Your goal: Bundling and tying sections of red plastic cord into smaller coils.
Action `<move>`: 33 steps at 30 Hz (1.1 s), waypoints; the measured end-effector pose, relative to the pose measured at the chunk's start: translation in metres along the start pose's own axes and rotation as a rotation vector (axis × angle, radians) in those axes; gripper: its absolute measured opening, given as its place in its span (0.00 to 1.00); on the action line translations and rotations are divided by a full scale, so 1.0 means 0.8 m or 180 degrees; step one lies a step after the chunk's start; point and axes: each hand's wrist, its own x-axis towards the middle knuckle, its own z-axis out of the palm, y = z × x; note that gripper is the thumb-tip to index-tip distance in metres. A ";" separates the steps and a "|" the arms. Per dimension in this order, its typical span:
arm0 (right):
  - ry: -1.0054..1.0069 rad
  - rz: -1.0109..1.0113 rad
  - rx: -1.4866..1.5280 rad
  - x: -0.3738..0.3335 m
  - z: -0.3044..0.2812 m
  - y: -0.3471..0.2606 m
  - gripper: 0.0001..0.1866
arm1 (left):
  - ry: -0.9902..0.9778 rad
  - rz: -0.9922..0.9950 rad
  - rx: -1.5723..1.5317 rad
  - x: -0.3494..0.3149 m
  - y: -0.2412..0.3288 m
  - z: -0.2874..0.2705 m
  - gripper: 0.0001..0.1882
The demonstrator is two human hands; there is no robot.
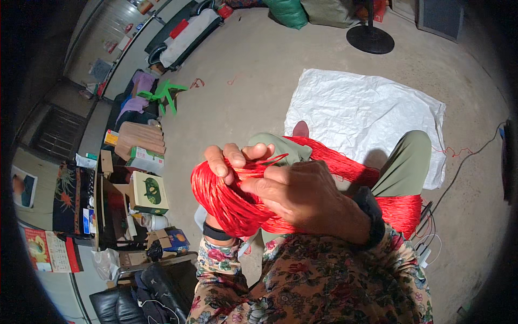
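A thick skein of shiny red cord (221, 202) is looped around my left hand (231, 156), whose bent fingers show above the strands. The palm is hidden under the cord. My right hand (310, 197) is closed at the skein's inner edge, thumb and forefinger pressed against the strands. A thin loop of the cord sticks up between my two hands. More red cord (350, 166) stretches over my legs in a wide band, and another part of it (402, 211) wraps round my right knee (407, 162).
A white woven sheet (361, 102) lies on the floor ahead. Beyond it stands a black round base (370, 40) on a pole. To the left are a green stool (166, 95), several boxes (150, 193) and a black leather seat (116, 305). A dark cable (467, 162) runs along the right.
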 end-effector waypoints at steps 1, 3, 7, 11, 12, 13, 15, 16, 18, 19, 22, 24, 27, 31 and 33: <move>0.0002 0.0003 -0.0005 0.000 -0.001 0.001 0.07 | -0.0003 -0.0002 -0.0005 0.001 -0.001 -0.002 0.05; -0.0166 0.0036 -0.0161 0.000 -0.005 0.003 0.07 | -0.0118 -0.0050 -0.0080 0.002 -0.002 -0.005 0.06; 0.0154 -0.0156 -0.0319 -0.006 0.004 0.010 0.08 | -0.0041 -0.0070 -0.0125 0.000 -0.006 -0.004 0.05; -0.0041 -0.0176 -0.0642 -0.006 0.007 0.016 0.07 | -0.0019 -0.0102 -0.0061 -0.005 -0.011 -0.011 0.04; 0.0075 -0.0265 -0.0648 -0.008 0.009 0.018 0.06 | -0.0008 -0.0121 -0.0044 -0.006 -0.012 -0.011 0.04; 0.0077 -0.0257 -0.0655 -0.008 0.009 0.019 0.06 | -0.0010 -0.0127 -0.0053 -0.007 -0.012 -0.009 0.04; -0.0106 0.0109 -0.0166 -0.008 0.009 0.021 0.03 | 0.0019 -0.0079 -0.0041 -0.006 -0.013 -0.005 0.04; -0.0116 0.0108 -0.0152 -0.008 0.009 0.020 0.03 | 0.0033 -0.0075 -0.0034 -0.007 -0.012 -0.005 0.04; 0.0094 0.0112 0.0296 -0.008 0.005 0.017 0.01 | 0.0020 -0.0054 0.0070 -0.010 -0.010 -0.005 0.03; 0.0099 0.0119 0.0291 -0.008 0.005 0.017 0.01 | 0.0016 -0.0060 0.0063 -0.011 -0.010 -0.004 0.03; 0.0118 0.0410 0.0816 -0.011 0.008 0.018 0.04 | 0.0119 -0.0116 0.0174 -0.013 -0.011 -0.001 0.03; 0.0362 0.0508 0.1548 -0.013 0.013 0.014 0.07 | 0.0164 -0.0083 0.0143 -0.016 -0.014 -0.002 0.03; 0.0535 0.0597 0.2149 -0.015 0.020 0.016 0.07 | 0.0123 -0.0075 0.0137 -0.019 -0.016 -0.013 0.03; 0.0604 0.0676 0.2738 -0.020 0.034 0.033 0.08 | 0.0235 0.0002 0.0154 -0.019 -0.021 -0.011 0.04; 0.0732 0.0586 0.2725 -0.022 0.036 0.041 0.07 | 0.0412 -0.0154 -0.0125 -0.019 -0.020 -0.009 0.05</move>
